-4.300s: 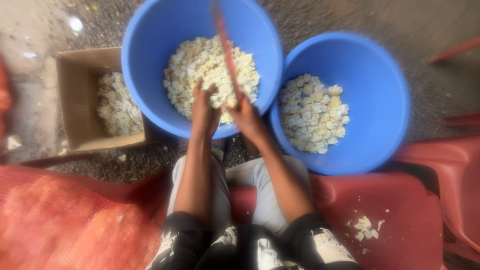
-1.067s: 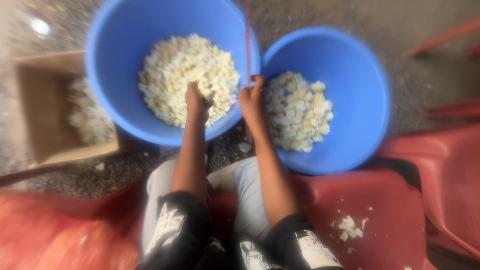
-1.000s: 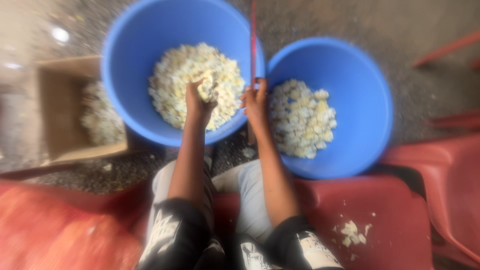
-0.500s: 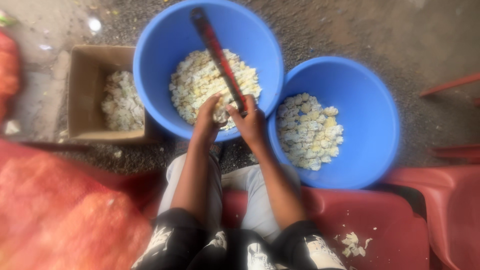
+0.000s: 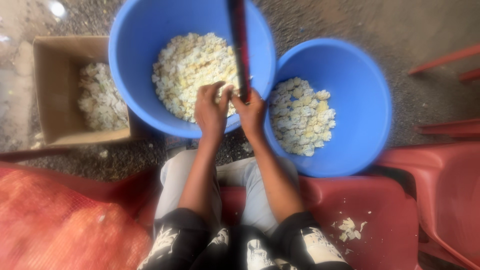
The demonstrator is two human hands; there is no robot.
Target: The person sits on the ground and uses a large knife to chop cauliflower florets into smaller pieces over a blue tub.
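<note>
My left hand (image 5: 211, 107) and my right hand (image 5: 250, 111) meet over the near rim of a large blue tub (image 5: 145, 60) holding pale yellowish-white pieces (image 5: 192, 70). The right hand grips a long dark red-edged blade (image 5: 239, 45) that points away from me across the tub. The left hand pinches a small pale piece (image 5: 230, 95) against the blade's base. A second blue tub (image 5: 365, 100) at the right holds more pale pieces (image 5: 302, 115).
A cardboard box (image 5: 52, 90) with whitish scraps sits at the left on the gritty ground. A red mesh sack (image 5: 60, 220) lies at lower left. I sit on a red plastic seat (image 5: 380, 215) with a few scraps; another red chair (image 5: 450, 170) stands right.
The blade has swung from slanting left to pointing nearly straight away. Both hands stay together at the large tub's near rim; the view shifted slightly.
</note>
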